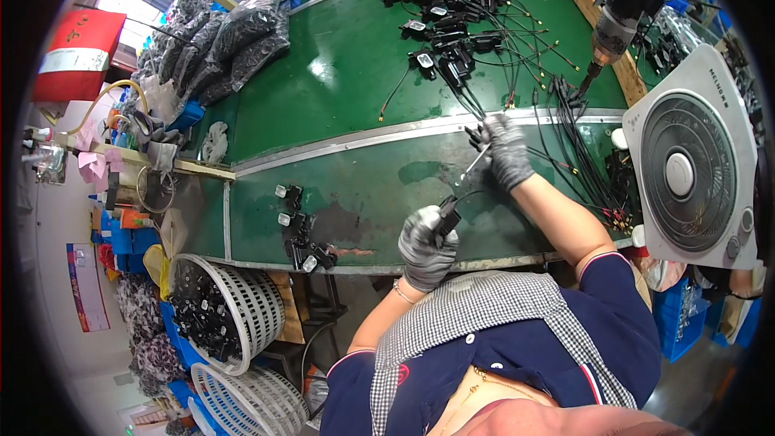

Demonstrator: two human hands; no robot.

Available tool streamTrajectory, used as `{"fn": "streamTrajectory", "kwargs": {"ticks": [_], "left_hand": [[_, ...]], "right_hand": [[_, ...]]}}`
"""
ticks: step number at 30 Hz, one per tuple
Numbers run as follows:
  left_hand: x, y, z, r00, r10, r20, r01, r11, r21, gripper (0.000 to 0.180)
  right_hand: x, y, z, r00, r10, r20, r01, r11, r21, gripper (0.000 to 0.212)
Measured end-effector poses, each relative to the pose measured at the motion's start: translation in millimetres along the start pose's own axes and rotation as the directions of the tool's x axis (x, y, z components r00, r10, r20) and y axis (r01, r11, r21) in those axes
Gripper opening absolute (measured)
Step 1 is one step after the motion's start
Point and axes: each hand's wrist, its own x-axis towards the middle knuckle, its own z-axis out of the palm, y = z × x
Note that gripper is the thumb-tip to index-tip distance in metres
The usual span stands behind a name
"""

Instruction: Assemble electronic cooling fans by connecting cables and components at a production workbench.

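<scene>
Both my hands wear grey knit gloves and work over the near part of the green table (363, 218). My left hand (428, 250) is closed around a small black plastic part (447, 216) with a thin black cable, close to the table's front edge. Farther away and to the right, my right hand (507, 152) is closed on a thin silvery rod (473, 165), which slants down toward the black part. Black cables pass beside the right hand, and its grip on them cannot be made out. Several black parts with clear windows (297, 230) lie left of my hands.
Many black cabled parts (448, 24) cover the far table. A power driver (612, 36) hangs at the right, above a cable bundle (577, 145). A box fan (686, 157) stands at the right edge. White baskets (262, 307) stand lower left; plastic bags (250, 28) lie far left.
</scene>
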Motion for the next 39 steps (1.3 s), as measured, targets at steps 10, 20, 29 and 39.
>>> {"fn": "streamTrajectory", "kwargs": {"ticks": [10,20,29,39], "left_hand": [[12.0,3.2,3.1,0.621,-0.63,0.466,0.753,0.316,-0.577,0.049],[4.7,1.3,10.6,0.767,-0.376,0.521,0.641,0.493,-0.588,0.055],[32.2,-12.3,18.9,0.896,0.086,0.435,0.249,0.715,-0.654,0.049],[139.2,-146.3,70.5,0.811,-0.521,0.267,0.584,0.746,-0.32,0.073]], "right_hand": [[-86.3,-71.9,16.4,0.017,-0.443,0.896,0.978,0.194,0.077,0.004],[-72.9,-44.1,27.9,0.484,-0.629,0.608,0.856,0.484,-0.181,0.015],[-28.1,15.6,2.3,0.79,0.533,0.303,-0.608,0.744,0.277,0.008],[-0.3,-69.3,-45.5,0.992,-0.126,-0.004,0.115,0.897,0.426,0.026]]}}
